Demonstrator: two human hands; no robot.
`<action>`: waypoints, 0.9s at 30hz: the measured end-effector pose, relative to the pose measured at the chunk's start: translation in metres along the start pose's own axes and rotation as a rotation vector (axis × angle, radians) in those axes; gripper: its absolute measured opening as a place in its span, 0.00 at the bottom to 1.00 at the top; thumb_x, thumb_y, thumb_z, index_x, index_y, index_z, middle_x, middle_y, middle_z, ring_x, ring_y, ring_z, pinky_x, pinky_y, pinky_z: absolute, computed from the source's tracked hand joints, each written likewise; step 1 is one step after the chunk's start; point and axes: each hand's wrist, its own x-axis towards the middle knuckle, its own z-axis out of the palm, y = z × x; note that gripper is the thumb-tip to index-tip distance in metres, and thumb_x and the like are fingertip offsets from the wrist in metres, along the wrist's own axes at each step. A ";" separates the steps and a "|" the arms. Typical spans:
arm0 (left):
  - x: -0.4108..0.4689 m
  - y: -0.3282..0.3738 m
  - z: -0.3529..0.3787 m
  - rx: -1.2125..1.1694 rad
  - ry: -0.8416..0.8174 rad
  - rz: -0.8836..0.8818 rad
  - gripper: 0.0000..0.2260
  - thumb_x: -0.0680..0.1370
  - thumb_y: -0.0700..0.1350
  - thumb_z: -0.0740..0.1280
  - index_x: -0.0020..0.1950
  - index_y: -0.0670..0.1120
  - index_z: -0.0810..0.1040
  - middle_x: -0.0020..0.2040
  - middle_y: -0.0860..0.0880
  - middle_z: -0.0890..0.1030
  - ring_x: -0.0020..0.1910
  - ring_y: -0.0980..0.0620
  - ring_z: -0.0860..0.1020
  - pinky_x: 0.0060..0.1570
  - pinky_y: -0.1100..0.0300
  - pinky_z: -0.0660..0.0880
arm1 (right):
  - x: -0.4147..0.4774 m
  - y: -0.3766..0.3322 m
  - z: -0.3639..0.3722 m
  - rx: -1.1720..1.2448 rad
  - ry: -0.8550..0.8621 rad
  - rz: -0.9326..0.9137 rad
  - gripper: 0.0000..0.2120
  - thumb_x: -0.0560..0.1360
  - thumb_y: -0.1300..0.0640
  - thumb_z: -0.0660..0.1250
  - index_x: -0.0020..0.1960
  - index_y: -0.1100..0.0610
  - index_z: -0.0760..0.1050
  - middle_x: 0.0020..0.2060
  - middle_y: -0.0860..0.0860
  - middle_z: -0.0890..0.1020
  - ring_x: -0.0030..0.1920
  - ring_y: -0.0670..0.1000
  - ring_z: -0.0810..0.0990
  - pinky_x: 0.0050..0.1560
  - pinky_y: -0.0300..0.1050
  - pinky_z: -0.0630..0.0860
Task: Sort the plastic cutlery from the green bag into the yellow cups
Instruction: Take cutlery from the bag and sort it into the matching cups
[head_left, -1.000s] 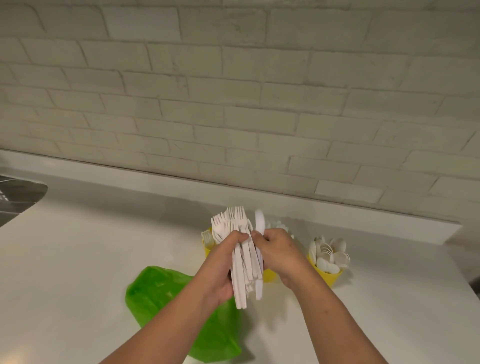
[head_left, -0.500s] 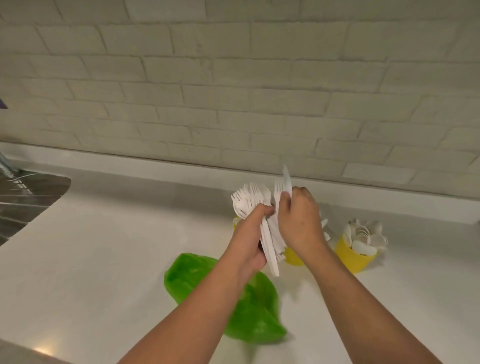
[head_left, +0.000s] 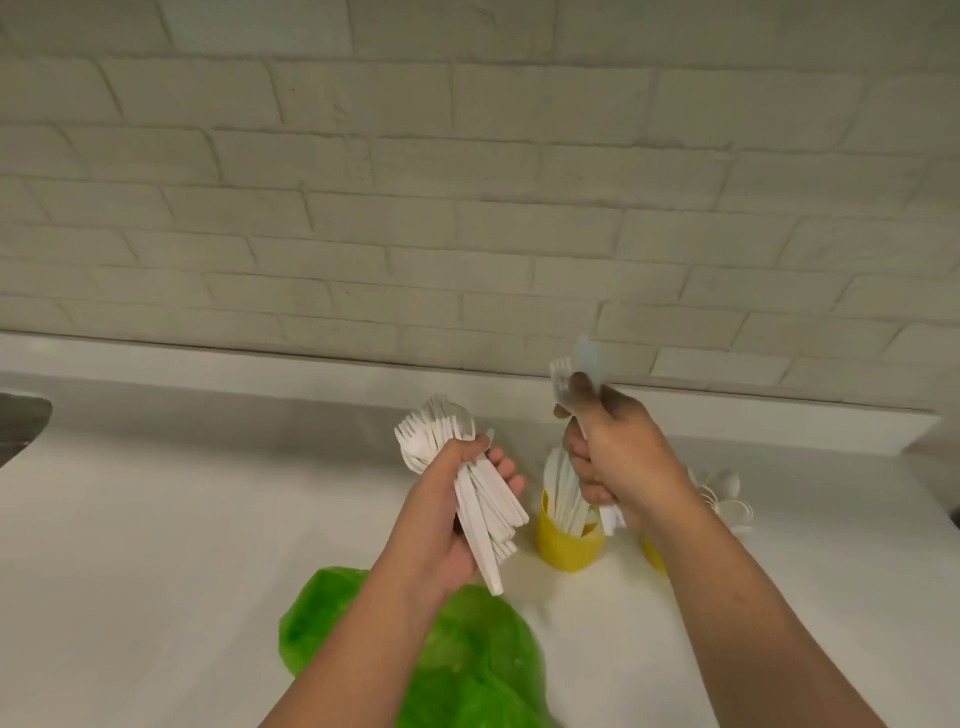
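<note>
A pale painted brick wall (head_left: 467, 208) rises behind a white countertop (head_left: 156, 519).

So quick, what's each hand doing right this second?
Left hand: closed around a bundle of white forks.
Right hand: closed on a few white cutlery pieces, blurred, above a yellow cup.

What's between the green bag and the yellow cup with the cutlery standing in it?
In the head view, only bare white counter lies between the green bag and the yellow cup. The left hand holds its bundle of cutlery above that stretch.
</note>
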 end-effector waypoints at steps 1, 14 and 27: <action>0.000 0.001 0.001 -0.010 -0.005 0.008 0.07 0.70 0.43 0.73 0.46 0.42 0.82 0.41 0.45 0.81 0.42 0.48 0.80 0.48 0.55 0.81 | -0.002 0.004 0.003 -0.062 -0.052 0.028 0.19 0.82 0.40 0.62 0.47 0.55 0.77 0.27 0.50 0.66 0.23 0.48 0.59 0.26 0.38 0.55; -0.009 0.001 0.005 -0.020 0.069 0.049 0.11 0.78 0.41 0.66 0.57 0.39 0.84 0.55 0.35 0.84 0.52 0.39 0.83 0.61 0.46 0.77 | -0.016 0.042 0.032 -0.358 -0.151 -0.265 0.06 0.78 0.53 0.72 0.55 0.47 0.80 0.44 0.42 0.87 0.44 0.40 0.85 0.43 0.34 0.77; -0.015 0.002 -0.003 0.061 0.076 0.073 0.11 0.68 0.39 0.74 0.50 0.39 0.84 0.45 0.37 0.82 0.43 0.42 0.82 0.47 0.51 0.79 | -0.022 0.039 0.030 -0.136 -0.122 -0.066 0.05 0.81 0.53 0.68 0.50 0.53 0.80 0.23 0.44 0.74 0.20 0.42 0.67 0.23 0.37 0.62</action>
